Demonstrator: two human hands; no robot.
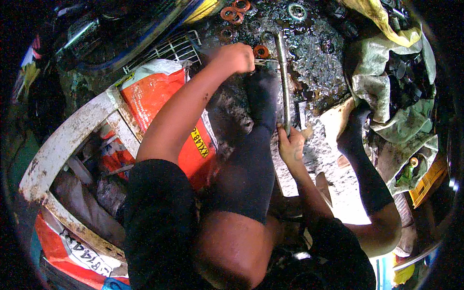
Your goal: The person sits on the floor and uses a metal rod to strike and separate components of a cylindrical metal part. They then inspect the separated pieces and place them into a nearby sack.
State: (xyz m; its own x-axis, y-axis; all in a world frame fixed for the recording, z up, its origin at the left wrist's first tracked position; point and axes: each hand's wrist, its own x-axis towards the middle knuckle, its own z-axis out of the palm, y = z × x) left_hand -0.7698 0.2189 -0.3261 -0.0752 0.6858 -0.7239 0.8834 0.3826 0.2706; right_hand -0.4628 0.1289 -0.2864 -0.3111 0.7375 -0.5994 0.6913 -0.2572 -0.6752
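Note:
My right hand (291, 145) is closed around the near end of a long, straight metal pipe or rod (284, 82). The pipe points away from me, its far end over a dark, oily patch of ground. My left hand (238, 58) is a fist, beyond my black-covered knee and left of the pipe. A small pale strip shows just right of that fist; what the fingers hold, if anything, is hidden. Close by lies an orange-brown ring (261, 51), and several similar rings (228, 13) are scattered farther off. A pale round metal ring (297, 11) sits at the far edge.
An orange printed sack (157, 96) lies under my left forearm, beside a rusty white frame (72, 129). Behind it are a white wire rack (166, 47) and a curved wheel-like rim (140, 46). Grey sacking (371, 79) and yellow cloth (386, 24) are heaped at right.

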